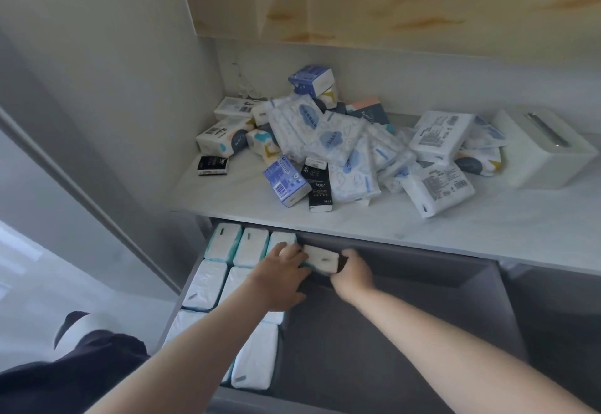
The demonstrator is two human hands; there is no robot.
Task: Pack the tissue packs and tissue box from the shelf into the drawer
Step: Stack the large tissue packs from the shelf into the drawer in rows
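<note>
A grey drawer (406,332) stands pulled out under the shelf (357,218). Several white tissue packs (205,283) stand on end in rows along its left side. Both hands hold one white tissue pack (320,257) at the back of the drawer, next to the row. My left hand (279,275) grips its left end. My right hand (353,275) grips its right end. A heap of tissue packs (341,143) lies on the shelf above. The white tissue box (540,150) sits at the shelf's right end.
The drawer's right part shows bare grey floor. A small black pack (213,166) lies apart at the shelf's left. A white cabinet wall (113,104) closes the left side. My dark-clothed leg and a slipper (74,329) are at the lower left.
</note>
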